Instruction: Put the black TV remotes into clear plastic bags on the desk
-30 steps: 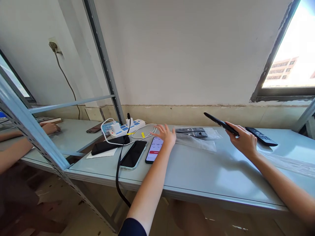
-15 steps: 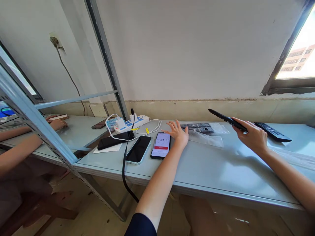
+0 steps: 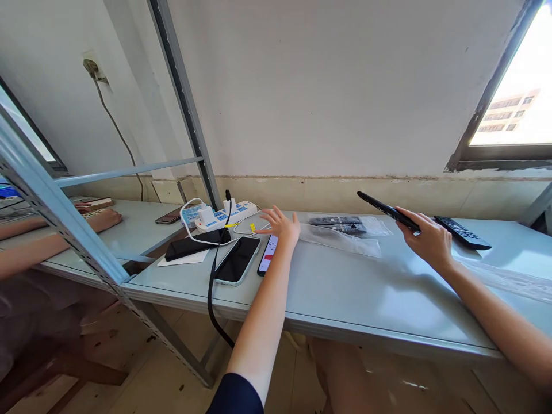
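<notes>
Table (image 3: pixel 366 287): grey metal, beneath both hands;
Right hand (image 3: pixel 425 241): closed round one end of a black remote control (image 3: pixel 382 208), held above the table;
Left hand (image 3: pixel 282 224): spread open, empty, over a lit phone (image 3: pixel 268 253);
Risk: the remote may be dropped, being gripped by its end only.

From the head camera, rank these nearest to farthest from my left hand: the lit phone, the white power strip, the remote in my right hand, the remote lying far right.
1. Lit phone, just under the left hand.
2. White power strip, to its left.
3. Held remote, off to the right in the right hand.
4. Lying remote, farthest right.
</notes>
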The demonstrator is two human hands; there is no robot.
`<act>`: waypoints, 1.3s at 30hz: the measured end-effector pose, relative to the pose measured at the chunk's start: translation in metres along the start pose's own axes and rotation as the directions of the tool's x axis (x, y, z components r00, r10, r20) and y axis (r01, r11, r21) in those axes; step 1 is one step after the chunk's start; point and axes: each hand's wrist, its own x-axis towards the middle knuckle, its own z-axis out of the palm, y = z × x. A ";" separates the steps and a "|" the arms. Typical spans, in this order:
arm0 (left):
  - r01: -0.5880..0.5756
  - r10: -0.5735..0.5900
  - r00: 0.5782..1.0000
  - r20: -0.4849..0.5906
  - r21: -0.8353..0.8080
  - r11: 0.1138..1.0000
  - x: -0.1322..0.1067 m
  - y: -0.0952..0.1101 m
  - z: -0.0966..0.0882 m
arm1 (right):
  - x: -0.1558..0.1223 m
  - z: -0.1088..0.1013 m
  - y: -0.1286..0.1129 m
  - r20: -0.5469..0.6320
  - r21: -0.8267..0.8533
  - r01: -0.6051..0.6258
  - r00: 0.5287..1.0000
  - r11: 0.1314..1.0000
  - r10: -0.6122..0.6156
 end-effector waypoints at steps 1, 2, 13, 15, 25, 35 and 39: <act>-0.052 0.053 0.998 -0.026 0.010 0.999 -0.004 0.003 0.002 | 0.000 0.001 0.001 -0.021 0.006 0.014 1.000 1.000 -0.014; -0.100 0.101 0.994 -0.043 0.019 0.995 -0.007 0.006 0.004 | 0.001 0.002 0.002 -0.044 0.011 0.027 0.999 1.000 -0.027; -0.713 0.713 0.697 0.076 -0.029 0.701 -0.038 0.029 0.026 | 0.003 0.001 -0.002 -0.087 0.008 0.023 0.996 1.000 -0.022; -0.836 0.841 0.530 0.111 -0.096 0.540 -0.043 0.033 0.026 | 0.002 0.001 -0.002 -0.092 0.002 0.044 0.995 0.999 -0.043; -0.956 0.969 0.204 0.137 -0.184 0.227 -0.068 0.040 0.031 | 0.002 0.009 0.005 -0.144 0.008 0.102 0.985 0.995 -0.100; -0.981 0.961 0.145 0.234 -0.095 0.171 -0.060 0.043 0.040 | 0.002 0.011 0.007 -0.165 0.027 0.149 0.976 0.988 -0.142; -0.970 0.967 0.214 0.136 -0.089 0.227 -0.060 0.042 0.039 | 0.002 0.013 0.009 -0.149 0.029 0.160 0.977 0.987 -0.154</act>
